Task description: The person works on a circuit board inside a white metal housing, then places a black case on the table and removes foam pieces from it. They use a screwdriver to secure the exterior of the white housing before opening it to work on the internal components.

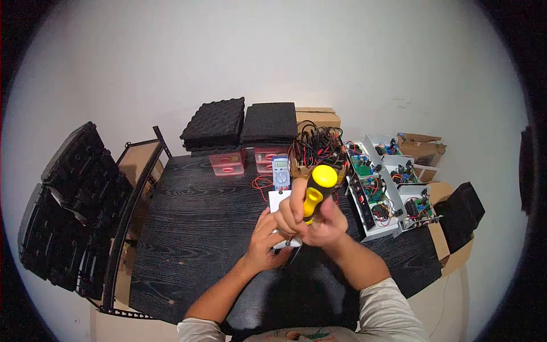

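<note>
A yellow and black screwdriver (325, 178) points its butt end up towards me, with the fingers of my right hand (329, 225) closed around the handle. Its tip is hidden behind that hand. Below it is a white case (276, 199) with dark screws or feet at its corners; most of it is covered by my hands. My left hand (264, 244) grips the case along its left and near side. Just beyond the case lies a blue and white multimeter (281, 174) with red leads.
Black foam sheets (213, 122) sit on red drawer boxes (227, 162) at the back. A carton of tangled cables (319, 142) stands behind my hands. White open cases with circuit boards (376, 194) fill the right side. Black plastic cases (68, 205) stand left of the dark table (188, 228).
</note>
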### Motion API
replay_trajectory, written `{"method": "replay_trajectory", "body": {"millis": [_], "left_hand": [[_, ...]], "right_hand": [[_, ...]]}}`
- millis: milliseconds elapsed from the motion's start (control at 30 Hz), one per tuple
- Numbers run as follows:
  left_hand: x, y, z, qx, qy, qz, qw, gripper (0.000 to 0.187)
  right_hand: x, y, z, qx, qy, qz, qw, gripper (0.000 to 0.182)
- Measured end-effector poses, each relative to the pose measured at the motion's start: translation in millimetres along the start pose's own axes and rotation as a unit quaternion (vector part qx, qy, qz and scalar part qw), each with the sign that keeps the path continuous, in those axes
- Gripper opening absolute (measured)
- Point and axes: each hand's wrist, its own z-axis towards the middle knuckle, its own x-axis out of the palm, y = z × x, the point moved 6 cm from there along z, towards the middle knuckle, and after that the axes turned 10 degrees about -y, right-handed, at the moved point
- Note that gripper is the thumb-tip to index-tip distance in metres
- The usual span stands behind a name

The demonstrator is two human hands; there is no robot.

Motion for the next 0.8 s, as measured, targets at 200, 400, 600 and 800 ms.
{"method": "replay_trajectory", "body": {"millis": [200,400,600,800], "left_hand": [[-2.3,7.2,-6.9,-0.009,-0.012,-0.018,1.0,0.038],[-4.6,2.3,-2.8,-0.001,-0.013,-0.011,1.0,0.04],[-1.6,3.7,-0.9,0.014,-0.007,-0.012,1.0,0.042],[-2.8,7.1,-5.4,0.026,-0.028,-0.02,0.999,0.043]], "right_hand": [[-11.9,-11.0,4.0,-0.013,-0.114,-0.029,0.993,0.051],[-10.6,-4.5,-4.8,-0.027,-0.142,-0.044,0.989,0.048],[-8.8,-3.4,-3.0,-0.06,-0.107,0.012,0.992,0.049],[-4.3,-0.5,-10.6,-0.134,-0.192,-0.138,0.962,0.049]]}}
